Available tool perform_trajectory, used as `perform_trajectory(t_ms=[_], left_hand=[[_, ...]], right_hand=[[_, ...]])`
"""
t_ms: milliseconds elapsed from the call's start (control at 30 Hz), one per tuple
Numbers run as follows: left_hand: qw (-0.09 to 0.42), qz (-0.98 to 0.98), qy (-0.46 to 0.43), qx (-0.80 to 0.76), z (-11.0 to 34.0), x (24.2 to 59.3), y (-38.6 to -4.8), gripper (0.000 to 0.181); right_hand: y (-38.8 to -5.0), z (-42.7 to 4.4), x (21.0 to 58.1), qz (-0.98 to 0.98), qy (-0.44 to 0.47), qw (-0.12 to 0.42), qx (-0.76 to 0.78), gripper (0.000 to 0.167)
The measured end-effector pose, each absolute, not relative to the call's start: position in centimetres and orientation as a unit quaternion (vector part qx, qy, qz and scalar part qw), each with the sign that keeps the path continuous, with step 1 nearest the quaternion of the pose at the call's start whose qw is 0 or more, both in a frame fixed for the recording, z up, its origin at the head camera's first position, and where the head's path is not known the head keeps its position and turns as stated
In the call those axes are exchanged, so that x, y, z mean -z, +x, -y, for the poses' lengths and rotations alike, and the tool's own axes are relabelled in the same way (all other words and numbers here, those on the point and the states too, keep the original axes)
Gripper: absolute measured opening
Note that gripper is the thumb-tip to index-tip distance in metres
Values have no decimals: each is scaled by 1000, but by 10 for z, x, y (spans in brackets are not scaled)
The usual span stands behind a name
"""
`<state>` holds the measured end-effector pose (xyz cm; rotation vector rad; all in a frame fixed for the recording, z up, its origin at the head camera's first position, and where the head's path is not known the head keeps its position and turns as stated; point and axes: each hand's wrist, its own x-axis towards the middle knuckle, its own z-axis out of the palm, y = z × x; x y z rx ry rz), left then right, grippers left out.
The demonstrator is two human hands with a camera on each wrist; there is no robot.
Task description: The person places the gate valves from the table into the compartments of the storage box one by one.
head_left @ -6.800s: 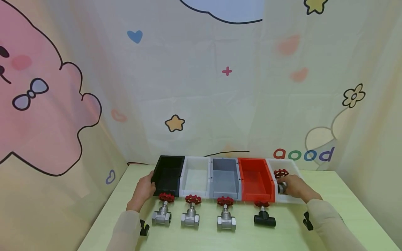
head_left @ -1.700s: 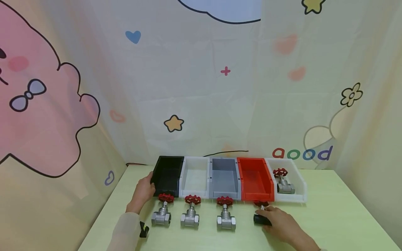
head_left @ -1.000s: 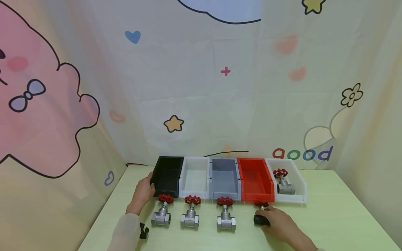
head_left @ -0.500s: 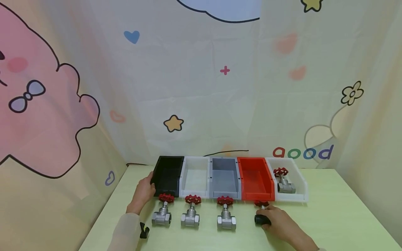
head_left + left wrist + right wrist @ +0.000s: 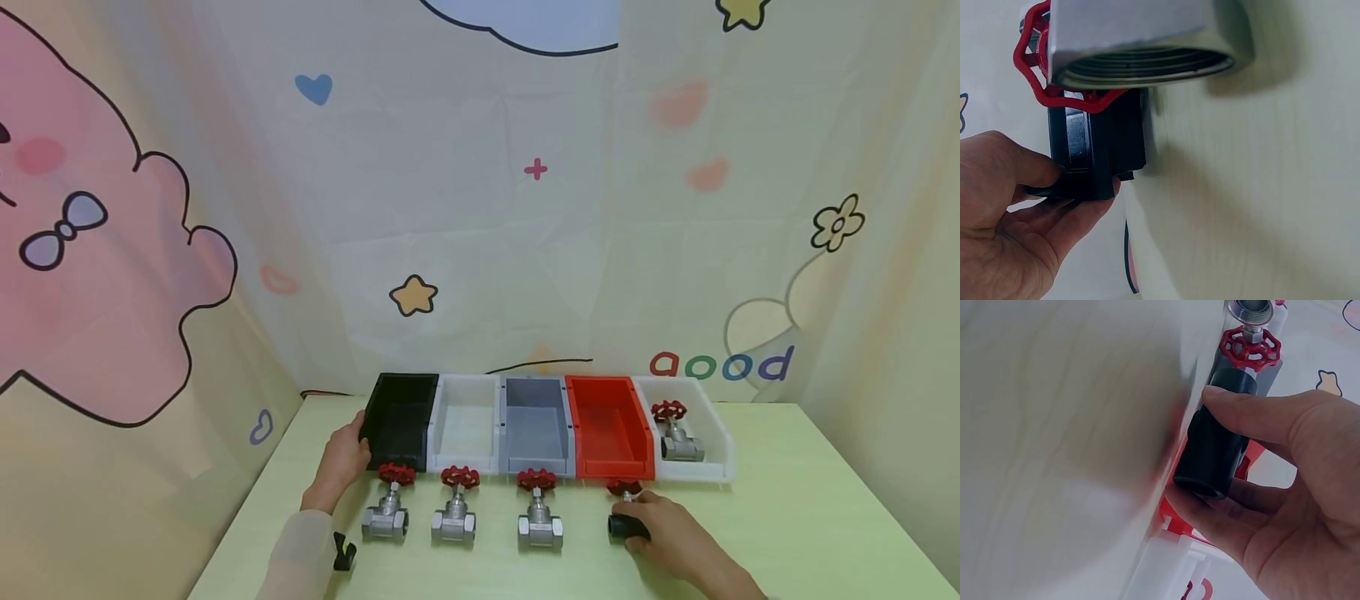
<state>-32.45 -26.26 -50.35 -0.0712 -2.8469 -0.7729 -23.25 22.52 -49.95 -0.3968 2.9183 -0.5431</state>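
My left hand (image 5: 342, 461) grips the outer side wall of the black bin (image 5: 397, 425) at the left end of the row; in the left wrist view, thumb and fingers pinch the black bin's wall (image 5: 1075, 181). My right hand (image 5: 678, 537) holds the black-bodied valve (image 5: 624, 526) in front of the red bin (image 5: 611, 429). In the right wrist view the thumb lies on the black pipe body (image 5: 1210, 450), with fingers around its other side. Its red handwheel is partly hidden. A silver valve (image 5: 681, 447) lies in the right-hand white bin (image 5: 720, 458).
Three silver valves with red handwheels (image 5: 385, 522) (image 5: 453, 525) (image 5: 540, 531) stand in a line before the black, left white (image 5: 467, 425) and grey (image 5: 536, 429) bins. A small black clip (image 5: 344, 552) is by the left sleeve. A patterned curtain hangs behind the table (image 5: 795, 500).
Since the earliest frame, my right hand has left the silver valve in the right-hand white bin and taken hold of the black-bodied valve. My left hand has stayed on the black bin.
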Motion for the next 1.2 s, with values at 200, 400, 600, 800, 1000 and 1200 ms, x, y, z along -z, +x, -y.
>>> perform_trajectory(t_ms=[200, 400, 600, 800, 1000, 1200], left_hand=[[101, 960, -27, 259, 262, 504, -325, 54], [103, 960, -27, 258, 262, 505, -325, 54], [101, 960, -25, 259, 261, 505, -324, 55], [98, 960, -21, 261, 261, 506, -324, 55], [97, 961, -15, 260, 261, 505, -325, 56], [98, 960, -17, 261, 261, 505, -325, 56]], right_hand=[[-229, -224, 497, -973, -141, 52, 174, 40], [-224, -222, 490, -975, -146, 41, 165, 41], [-219, -218, 481, -975, -159, 17, 157, 41], [-216, -216, 471, -974, -168, -7, 152, 41], [-215, -215, 459, -972, -183, -38, 144, 38], [-215, -216, 448, -972, -182, -44, 145, 38]])
